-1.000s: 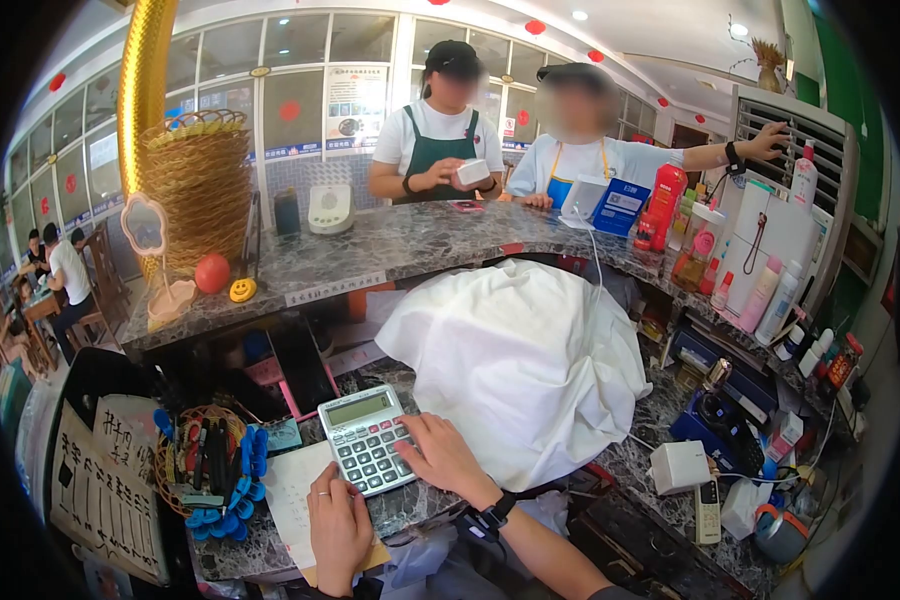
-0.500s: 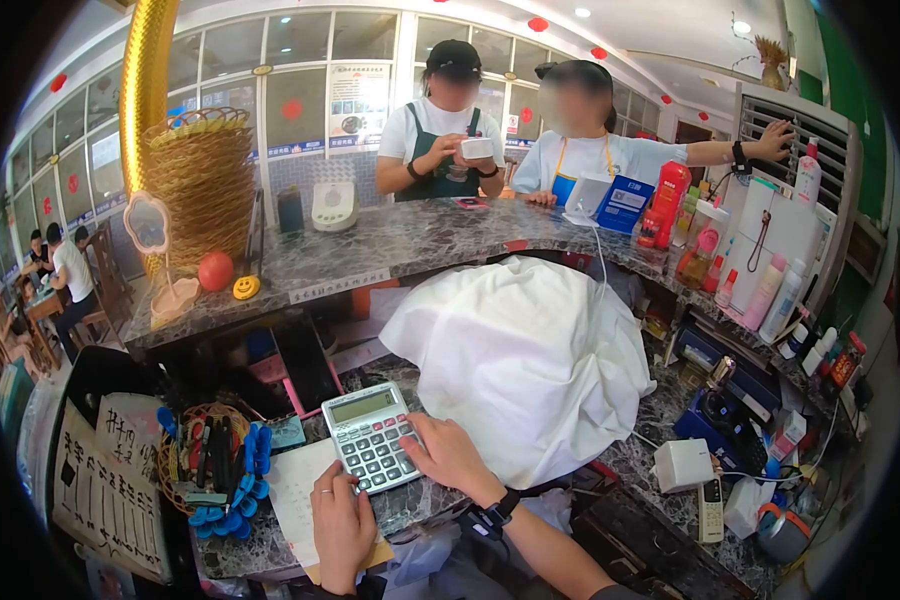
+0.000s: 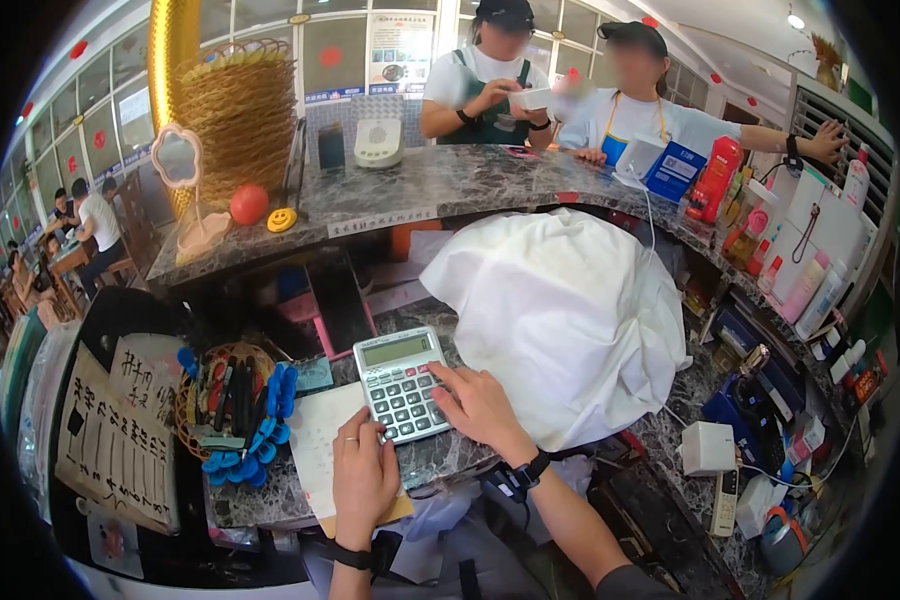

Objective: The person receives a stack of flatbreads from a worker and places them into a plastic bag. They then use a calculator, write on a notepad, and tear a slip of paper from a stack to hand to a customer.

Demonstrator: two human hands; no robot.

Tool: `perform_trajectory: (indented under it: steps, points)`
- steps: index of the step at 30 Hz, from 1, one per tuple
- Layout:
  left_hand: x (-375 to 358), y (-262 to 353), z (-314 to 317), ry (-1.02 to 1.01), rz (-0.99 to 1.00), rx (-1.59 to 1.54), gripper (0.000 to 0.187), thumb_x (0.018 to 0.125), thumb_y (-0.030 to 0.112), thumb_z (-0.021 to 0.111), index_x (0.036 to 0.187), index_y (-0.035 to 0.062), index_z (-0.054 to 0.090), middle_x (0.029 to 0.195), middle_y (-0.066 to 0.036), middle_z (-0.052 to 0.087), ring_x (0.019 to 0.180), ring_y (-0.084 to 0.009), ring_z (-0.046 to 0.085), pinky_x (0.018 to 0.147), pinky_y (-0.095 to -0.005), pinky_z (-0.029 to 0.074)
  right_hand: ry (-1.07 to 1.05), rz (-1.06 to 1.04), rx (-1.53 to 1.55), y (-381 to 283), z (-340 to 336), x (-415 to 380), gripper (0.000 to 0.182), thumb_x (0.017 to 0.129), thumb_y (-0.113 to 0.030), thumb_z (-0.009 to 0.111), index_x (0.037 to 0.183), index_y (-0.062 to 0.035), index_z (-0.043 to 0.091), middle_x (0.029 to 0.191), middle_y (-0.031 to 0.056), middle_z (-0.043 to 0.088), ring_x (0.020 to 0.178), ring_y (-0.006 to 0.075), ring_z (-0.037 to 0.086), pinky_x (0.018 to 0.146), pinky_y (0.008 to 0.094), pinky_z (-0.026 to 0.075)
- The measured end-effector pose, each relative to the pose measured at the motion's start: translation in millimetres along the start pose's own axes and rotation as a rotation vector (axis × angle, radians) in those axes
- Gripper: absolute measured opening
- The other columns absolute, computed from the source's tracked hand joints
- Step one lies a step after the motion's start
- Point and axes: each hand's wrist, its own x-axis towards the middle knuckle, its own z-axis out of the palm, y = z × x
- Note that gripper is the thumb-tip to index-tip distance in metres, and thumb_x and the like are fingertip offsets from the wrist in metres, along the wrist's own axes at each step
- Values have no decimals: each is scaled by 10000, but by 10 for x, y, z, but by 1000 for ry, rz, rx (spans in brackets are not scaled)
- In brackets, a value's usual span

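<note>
A silver calculator (image 3: pixel 402 385) lies on the dark marble desk, its screen showing a single 0. My right hand (image 3: pixel 482 408) reaches over its right side, index finger stretched to the upper right keys and thumb by the lower ones. At the lower left corner, my left hand (image 3: pixel 364 468) rests with fingers extended along the calculator's edge, over the paper; a ring is on one finger. Under that hand a sheet of white paper (image 3: pixel 322 440) with faint writing sticks out. Neither hand is wrapped around anything.
A white cloth (image 3: pixel 570 320) covers a bulky thing right of the calculator. A basket (image 3: pixel 185 405) of pens and blue clips stands left. Beyond the raised counter (image 3: pixel 370 190) are two people, one holding a white box (image 3: pixel 532 98). Bottles and a remote (image 3: pixel 725 503) are at right.
The view has shifted, so the scene sits further right and higher. Both hands stay at the calculator; my right index finger still reaches to its upper right keys. The screen still reads 0.
</note>
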Motion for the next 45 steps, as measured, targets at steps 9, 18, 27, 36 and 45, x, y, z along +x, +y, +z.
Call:
perform_trajectory:
  steps: [9,18,27,36,45]
  points:
    - [23,41,-24,8,10,-5,261,870,0,689,1121,-12,619,1372,-275,606,1225,-451,598,1029,-500,479,19,-110,-113,49,63,0,439,1055,-390,607,1399,-128,682,1096,163,603,1045,358,580,889,461,471]
    - [-20,-7,2,-20,-15,-12,263,888,-1,667,1143,-7,604,1380,-283,592,1254,-468,582,1060,-519,466,-12,-79,-99,46,70,-32,485,1052,-339,616,1498,-148,610,1134,163,603,1053,359,575,924,461,482]
    - [-36,-18,7,-21,10,8,255,897,-14,651,1144,-7,588,1380,-284,586,1264,-474,570,1073,-522,454,3,-66,-81,38,83,-37,500,1065,-377,600,1487,-107,600,1140,166,599,1075,363,578,932,467,481]
    - [-39,-81,46,-6,-25,-44,251,869,25,703,1097,-17,607,1383,-277,584,1265,-459,563,1064,-510,453,54,-47,46,26,52,-26,493,1046,-345,636,1414,-18,610,1138,210,655,1056,413,624,939,483,503]
    - [-32,-115,57,25,-49,-99,241,870,50,735,1056,-10,593,1351,-272,594,1264,-448,569,1055,-497,464,116,-82,78,15,-4,-17,424,997,-351,690,1233,-1,652,1067,219,719,979,428,673,894,493,530]
